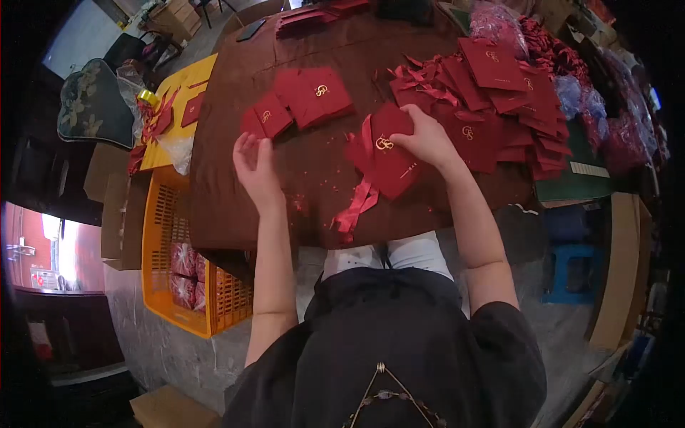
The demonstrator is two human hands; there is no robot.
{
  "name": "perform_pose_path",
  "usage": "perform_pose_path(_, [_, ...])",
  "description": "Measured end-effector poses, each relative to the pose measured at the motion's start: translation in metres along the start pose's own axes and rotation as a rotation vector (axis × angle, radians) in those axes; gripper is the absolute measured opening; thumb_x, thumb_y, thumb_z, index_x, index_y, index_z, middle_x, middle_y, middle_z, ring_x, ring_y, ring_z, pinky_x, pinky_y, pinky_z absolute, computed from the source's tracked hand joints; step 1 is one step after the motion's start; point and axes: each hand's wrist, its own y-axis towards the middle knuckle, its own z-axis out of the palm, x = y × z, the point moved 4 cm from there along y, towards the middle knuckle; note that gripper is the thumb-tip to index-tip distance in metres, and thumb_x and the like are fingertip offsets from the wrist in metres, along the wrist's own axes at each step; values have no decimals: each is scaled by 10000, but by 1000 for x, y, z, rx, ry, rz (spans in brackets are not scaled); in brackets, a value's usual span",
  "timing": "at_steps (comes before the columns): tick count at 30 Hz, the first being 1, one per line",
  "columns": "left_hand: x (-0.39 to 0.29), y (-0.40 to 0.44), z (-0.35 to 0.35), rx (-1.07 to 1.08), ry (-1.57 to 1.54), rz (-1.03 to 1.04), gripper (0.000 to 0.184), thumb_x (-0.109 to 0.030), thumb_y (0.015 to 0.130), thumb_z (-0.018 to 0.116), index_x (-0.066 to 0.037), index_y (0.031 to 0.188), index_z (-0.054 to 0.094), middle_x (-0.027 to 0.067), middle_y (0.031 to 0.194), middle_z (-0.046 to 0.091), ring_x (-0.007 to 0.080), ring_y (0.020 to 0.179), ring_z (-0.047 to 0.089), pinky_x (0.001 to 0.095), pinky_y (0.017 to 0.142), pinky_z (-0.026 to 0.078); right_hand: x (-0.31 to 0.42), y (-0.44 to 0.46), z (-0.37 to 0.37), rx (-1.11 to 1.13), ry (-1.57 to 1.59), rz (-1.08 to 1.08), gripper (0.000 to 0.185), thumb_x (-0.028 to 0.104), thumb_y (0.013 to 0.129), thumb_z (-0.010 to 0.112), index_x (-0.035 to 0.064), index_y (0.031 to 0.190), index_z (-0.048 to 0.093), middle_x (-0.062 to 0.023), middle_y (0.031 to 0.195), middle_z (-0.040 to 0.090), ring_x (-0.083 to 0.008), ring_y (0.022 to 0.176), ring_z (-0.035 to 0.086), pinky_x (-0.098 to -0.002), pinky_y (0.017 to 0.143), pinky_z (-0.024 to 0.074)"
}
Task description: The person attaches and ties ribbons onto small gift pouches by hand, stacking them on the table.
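Observation:
My right hand (433,145) grips the right edge of a flat red gift bag (391,167), its thumb across the face near a gold emblem. A shiny red ribbon (362,203) trails from the bag's left side toward the near table edge. My left hand (258,171) is raised with fingers loosely bent and apart, nothing visible in it. Just beyond its fingertips lies a small stack of red bags (272,118), beside a larger stack (317,96) with the same emblem. To the right of my right hand is another red bag (467,139).
A big overlapping pile of red bags (531,107) and loose ribbons (421,78) covers the table's right side. Red scraps dot the brown tablecloth (314,210). On the left stand an orange crate (210,310) holding wrapped packets and a yellow surface (193,82). A blue stool (571,274) stands right.

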Motion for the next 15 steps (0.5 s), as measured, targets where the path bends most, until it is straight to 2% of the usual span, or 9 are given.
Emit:
perform_pose_path(2, [-48, -42, 36, 286, 405, 539, 215, -60, 852, 750, -45, 1052, 675, 101, 1095, 674, 257, 1013, 640, 352, 941, 494, 7, 3, 9, 26, -67, -12, 686, 284, 786, 793, 47, 1362, 506, -226, 1214, 672, -376, 1153, 647, -425, 989, 506])
perform_pose_path(3, [-65, -62, 53, 574, 434, 788, 239, -60, 806, 766, -80, 1032, 691, 98, 1057, 673, 294, 992, 645, 379, 927, 502, 12, 5, 14, 86, -104, -22, 684, 296, 775, 792, 49, 1349, 513, -237, 1173, 680, -388, 1127, 651, -445, 972, 511])
perform_pose_path(4, [-58, -80, 68, 891, 354, 767, 241, -23, 824, 749, -73, 1055, 701, 99, 1075, 666, 296, 1000, 644, 387, 880, 519, 19, 5, 18, 145, -139, -32, 682, 307, 764, 791, 51, 1336, 520, -248, 1132, 688, -399, 1101, 655, -464, 956, 516])
perform_pose_path(5, [-52, -94, 79, 1069, 307, 640, 251, -61, 832, 747, -87, 1077, 698, 110, 1097, 659, 326, 1031, 638, 420, 903, 519, 26, 5, 19, 206, -132, -24, 684, 290, 756, 799, 66, 1344, 533, -245, 1144, 688, -393, 1114, 652, -462, 961, 514])
perform_pose_path(7, [-26, -99, 87, 1064, 486, 595, 251, -130, 869, 722, -73, 1110, 684, 133, 1155, 646, 356, 1089, 618, 446, 933, 511, 32, 3, 14, 214, -113, -39, 678, 273, 759, 799, 70, 1353, 542, -232, 1174, 684, -382, 1125, 654, -440, 968, 513])
perform_pose_path(10, [6, -53, 67, 689, 844, 587, 285, -188, 893, 686, -51, 1141, 659, 174, 1136, 643, 383, 1101, 601, 478, 941, 492, 31, 0, 4, 206, -72, -47, 657, 204, 763, 802, 81, 1360, 557, -198, 1200, 688, -348, 1129, 664, -402, 970, 516])
perform_pose_path(11, [24, -40, 51, 477, 1017, 679, 272, -195, 876, 703, -49, 1104, 678, 167, 1119, 649, 399, 1048, 594, 496, 914, 483, 32, -3, 1, 237, -17, -35, 645, 178, 767, 799, 77, 1357, 559, -192, 1198, 689, -334, 1124, 667, -394, 969, 517])
perform_pose_path(13, [10, -28, 43, 339, 894, 514, 236, -213, 869, 719, -62, 1049, 709, 155, 1093, 659, 402, 1018, 583, 497, 907, 473, 30, -2, 3, 268, 33, -24, 633, 152, 771, 796, 73, 1354, 560, -186, 1196, 690, -321, 1118, 670, -386, 968, 517])
perform_pose_path(15, [-5, -35, 57, 481, 818, 474, 329, -324, 823, 780, -61, 1017, 735, 138, 1042, 675, 364, 1026, 589, 451, 912, 482, 29, 1, 16, 261, 65, -99, 658, 251, 752, 819, 99, 1341, 569, -202, 1193, 688, -362, 1113, 663, -429, 953, 523])
